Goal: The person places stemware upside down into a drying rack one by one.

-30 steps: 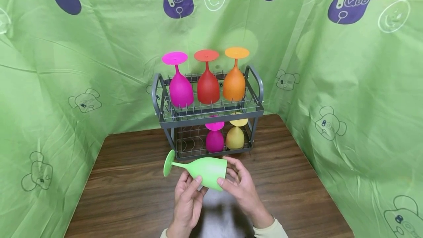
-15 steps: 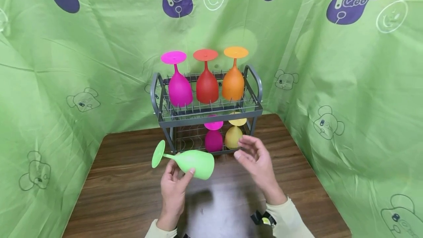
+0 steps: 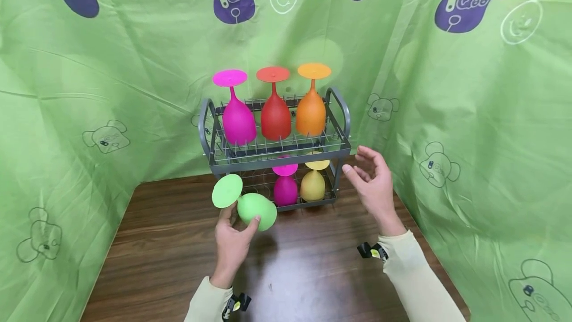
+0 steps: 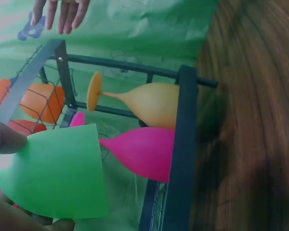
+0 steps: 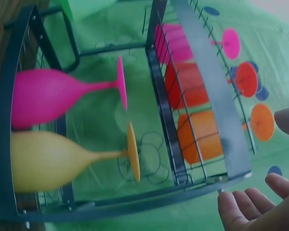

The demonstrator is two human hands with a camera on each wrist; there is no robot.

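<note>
My left hand (image 3: pixel 231 243) grips a light green goblet (image 3: pixel 258 209) by its bowl, in front of the left part of the two-tier dish rack (image 3: pixel 281 161). The goblet is tilted, with its foot up to the left and its mouth down to the right. In the left wrist view the green bowl (image 4: pixel 62 178) has its rim toward the lower tier, thumb on one side and fingers on the other. My right hand (image 3: pixel 376 190) holds nothing; its fingers are loosely bent beside the rack's right end. In the right wrist view its fingers (image 5: pixel 245 204) lie beyond the rack's frame.
Upside down on the top tier stand a magenta goblet (image 3: pixel 239 122), a red goblet (image 3: pixel 275 119) and an orange goblet (image 3: pixel 311 115). Below are a dark pink goblet (image 3: pixel 285 191) and a yellow goblet (image 3: pixel 313 186). Green cloth (image 3: pixel 147 63) surrounds the wooden table (image 3: pixel 304 267).
The right hand has let go of the green goblet and moved right and up to the rack's right end. The left hand has carried the goblet left and forward, tipping its foot upward.
</note>
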